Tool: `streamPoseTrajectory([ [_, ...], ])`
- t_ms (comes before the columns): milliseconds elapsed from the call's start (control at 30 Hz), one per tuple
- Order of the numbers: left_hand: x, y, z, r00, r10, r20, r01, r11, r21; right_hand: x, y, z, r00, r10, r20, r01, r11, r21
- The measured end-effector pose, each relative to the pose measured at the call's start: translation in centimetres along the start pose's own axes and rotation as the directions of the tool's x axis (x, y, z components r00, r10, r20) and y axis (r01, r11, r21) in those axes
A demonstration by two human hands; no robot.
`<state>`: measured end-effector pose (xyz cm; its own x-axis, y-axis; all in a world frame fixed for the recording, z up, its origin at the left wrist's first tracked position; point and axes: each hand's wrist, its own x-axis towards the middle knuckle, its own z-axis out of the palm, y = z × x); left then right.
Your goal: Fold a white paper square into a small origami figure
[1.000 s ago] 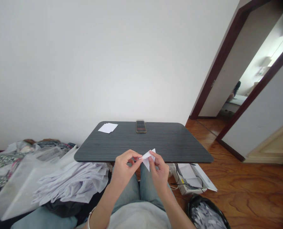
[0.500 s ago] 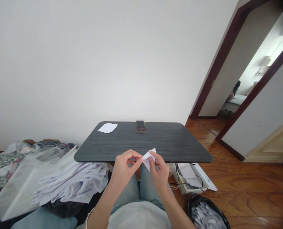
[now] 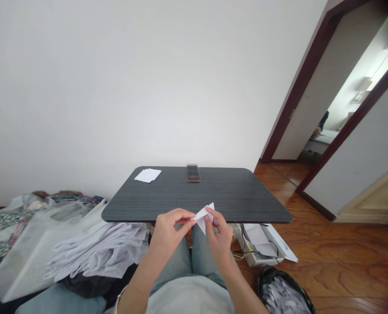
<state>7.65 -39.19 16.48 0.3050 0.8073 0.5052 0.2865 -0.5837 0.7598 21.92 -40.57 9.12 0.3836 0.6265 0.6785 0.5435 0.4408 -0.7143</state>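
A small folded white paper (image 3: 202, 214) with pointed corners is held between both hands, just over the near edge of the dark table (image 3: 181, 196). My left hand (image 3: 174, 224) pinches its left tip between thumb and index finger. On the other side, my right hand (image 3: 218, 229) grips the paper with thumb and fingers, and one point sticks up above the fingers while another hangs below. White paper sheets (image 3: 147, 175) lie stacked at the table's back left. A dark phone-like object (image 3: 193, 173) rests at the back middle.
Piled white cloth (image 3: 99, 250) and clear plastic (image 3: 33, 253) lie left of the table. To the right are a white box (image 3: 262, 261) with cables and a black bag (image 3: 284, 292) of paper pieces. A person (image 3: 321, 124) is partly visible through the doorway.
My left hand and forearm have shifted very slightly left. The pinch on the paper is the same, and my right hand has barely moved.
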Motion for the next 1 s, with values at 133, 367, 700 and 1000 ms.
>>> streamPoseTrajectory([
  [133, -0.1, 0.1, 0.1, 0.998, 0.067, -0.001, -0.067, 0.995, 0.069, -0.1, 0.3, -0.2, 1.000, -0.001, 0.001, 0.001, 1.000, 0.002],
  [367, 0.0, 0.1, 0.0, 0.988, 0.152, -0.004, -0.150, 0.980, 0.134, 0.0, 0.4, -0.3, 1.000, -0.008, -0.007, 0.008, 1.000, -0.001],
  [700, -0.3, 0.1, -0.7, 0.979, 0.202, 0.035, -0.204, 0.957, 0.204, -0.3, 0.3, 0.1, 0.999, -0.039, -0.006, 0.038, 0.999, -0.009],
  [1000, -0.4, 0.2, -1.1, 0.975, 0.199, 0.095, -0.217, 0.947, 0.239, -0.4, 0.1, 0.3, 1.000, -0.021, -0.005, 0.021, 1.000, 0.001],
])
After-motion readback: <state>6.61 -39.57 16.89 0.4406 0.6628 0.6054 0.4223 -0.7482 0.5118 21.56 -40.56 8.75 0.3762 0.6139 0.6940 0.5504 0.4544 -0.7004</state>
